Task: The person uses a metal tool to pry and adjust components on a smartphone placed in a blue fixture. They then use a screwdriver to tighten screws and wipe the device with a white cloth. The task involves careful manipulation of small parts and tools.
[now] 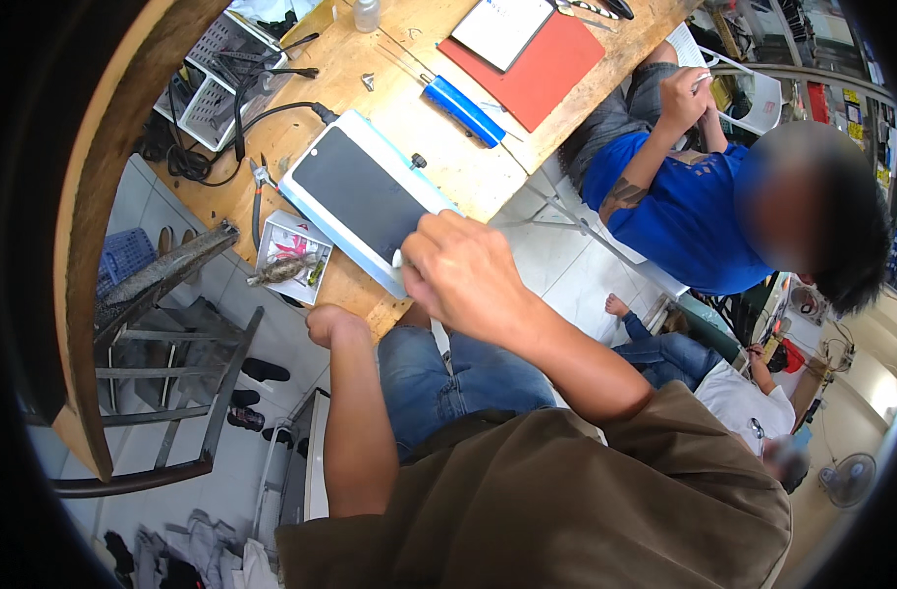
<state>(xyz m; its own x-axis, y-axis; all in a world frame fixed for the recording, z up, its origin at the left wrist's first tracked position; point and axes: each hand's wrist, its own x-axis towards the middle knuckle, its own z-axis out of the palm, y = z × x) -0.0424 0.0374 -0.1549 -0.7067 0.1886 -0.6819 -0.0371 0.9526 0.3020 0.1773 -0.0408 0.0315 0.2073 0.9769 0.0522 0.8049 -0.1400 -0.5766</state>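
Note:
On the wooden table [201, 201] in front of me lies a flat device with a dark grey top panel [358, 188], a white frame and light-blue sides. A black cable runs from its far end. My right hand [463, 270] is closed at the device's near right corner, with a small white rounded piece [397, 259] showing at its fingers; the rest of that piece is hidden. Low at the table's near edge is my left hand [332, 324], its fingers curled under and mostly hidden. Close to it stands a small white box [296, 287] holding pink and other small bits.
Left of the device lie cutting pliers [262, 182]. White baskets [213, 108] with cables stand farther left. A blue cylinder [463, 111], a red sheet [556, 79] and a white pad [502, 29] lie beyond. A person in blue [654, 206] sits at the right.

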